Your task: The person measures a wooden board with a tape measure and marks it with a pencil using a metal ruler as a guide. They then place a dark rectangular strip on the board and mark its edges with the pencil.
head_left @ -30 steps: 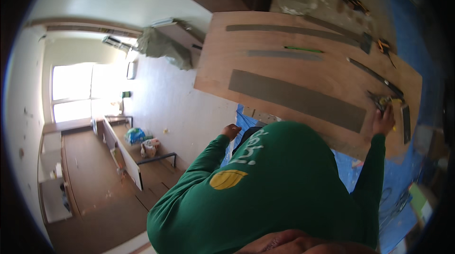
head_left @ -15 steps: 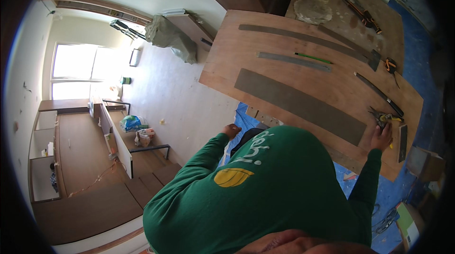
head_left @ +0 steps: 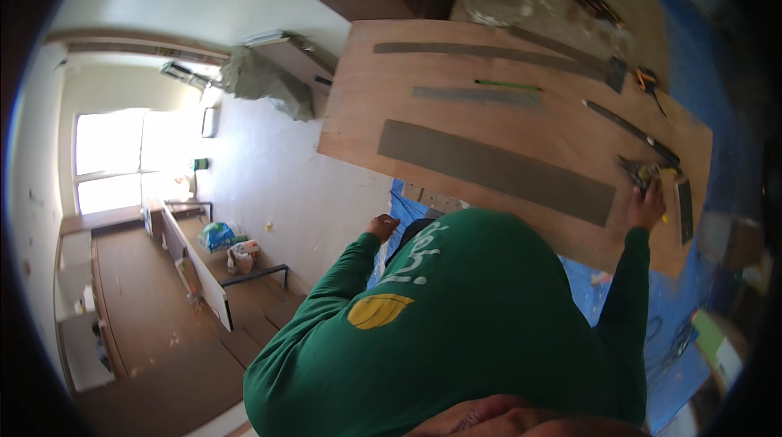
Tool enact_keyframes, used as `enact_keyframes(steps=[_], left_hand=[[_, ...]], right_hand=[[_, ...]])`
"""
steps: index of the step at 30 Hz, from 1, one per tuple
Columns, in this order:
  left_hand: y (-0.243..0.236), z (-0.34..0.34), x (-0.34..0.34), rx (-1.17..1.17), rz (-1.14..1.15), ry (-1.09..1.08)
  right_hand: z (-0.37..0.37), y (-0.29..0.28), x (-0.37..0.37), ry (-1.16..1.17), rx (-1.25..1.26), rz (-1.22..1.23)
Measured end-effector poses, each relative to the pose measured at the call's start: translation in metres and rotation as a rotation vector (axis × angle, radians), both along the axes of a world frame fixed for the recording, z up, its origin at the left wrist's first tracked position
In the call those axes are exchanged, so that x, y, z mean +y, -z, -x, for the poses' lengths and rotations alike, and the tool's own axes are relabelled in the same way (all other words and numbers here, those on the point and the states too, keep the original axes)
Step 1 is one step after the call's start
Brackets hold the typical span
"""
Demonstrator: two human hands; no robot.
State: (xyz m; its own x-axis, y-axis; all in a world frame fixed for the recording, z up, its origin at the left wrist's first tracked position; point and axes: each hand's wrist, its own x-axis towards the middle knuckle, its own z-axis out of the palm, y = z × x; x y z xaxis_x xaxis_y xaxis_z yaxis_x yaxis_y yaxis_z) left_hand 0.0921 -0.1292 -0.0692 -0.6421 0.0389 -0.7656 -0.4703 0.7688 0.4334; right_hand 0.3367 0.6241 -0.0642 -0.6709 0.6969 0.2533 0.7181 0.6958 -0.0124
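Note:
At the right end of a wooden board (head_left: 489, 131), my right hand (head_left: 646, 207) has its fingers closed on a small dark metal tool with yellow parts (head_left: 642, 172). Its exact kind is blurred and partly hidden by the fingers. Beside that hand lie a dark block-like bar (head_left: 684, 210) and a long dark-handled tool with a slim blade (head_left: 631, 131). My left hand (head_left: 383, 228) hangs off the board in front of my body, its fingers curled; their inside is hidden. A wide grey-brown strip (head_left: 497, 171) lies between the two hands on the board.
Farther back on the board are a thin metal ruler (head_left: 476, 96), a green pencil (head_left: 507, 85), a long dark T-shaped piece (head_left: 497, 54) and an orange-black tape measure (head_left: 646, 79). Cutters (head_left: 588, 0) lie on the table behind. Blue sheeting (head_left: 688, 54) covers the floor.
The whole view has shifted, so the board and its things sit farther left in the picture. My right hand stays at the dark tool, its fingers now more bent round it. The left stays curled.

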Motion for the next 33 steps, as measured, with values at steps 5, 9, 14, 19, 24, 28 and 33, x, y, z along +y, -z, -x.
enact_keyframes(steps=[5, 9, 14, 19, 24, 28, 33], left_hand=[[-0.025, -0.007, 0.014, 0.044, 0.044, 0.164], [-0.052, -0.011, 0.023, 0.027, 0.047, 0.170], [-0.059, -0.006, 0.020, 0.037, 0.039, 0.162], [-0.057, 0.003, 0.026, 0.056, 0.035, 0.187], [-0.064, 0.003, 0.041, 0.058, 0.030, 0.168], [-0.061, -0.001, 0.038, 0.038, 0.019, 0.168], [-0.047, -0.011, 0.017, 0.069, 0.032, 0.248]], right_hand=[[0.010, -0.019, -0.008, -0.015, 0.044, 0.013], [0.011, -0.028, -0.019, 0.035, 0.023, 0.057], [0.011, -0.026, -0.023, 0.054, 0.025, 0.077], [0.010, -0.024, -0.021, 0.035, 0.032, 0.059], [0.009, -0.023, -0.020, 0.042, 0.014, 0.051], [0.010, -0.022, -0.019, 0.026, 0.032, 0.045], [0.001, -0.019, -0.016, 0.036, -0.010, 0.041]])
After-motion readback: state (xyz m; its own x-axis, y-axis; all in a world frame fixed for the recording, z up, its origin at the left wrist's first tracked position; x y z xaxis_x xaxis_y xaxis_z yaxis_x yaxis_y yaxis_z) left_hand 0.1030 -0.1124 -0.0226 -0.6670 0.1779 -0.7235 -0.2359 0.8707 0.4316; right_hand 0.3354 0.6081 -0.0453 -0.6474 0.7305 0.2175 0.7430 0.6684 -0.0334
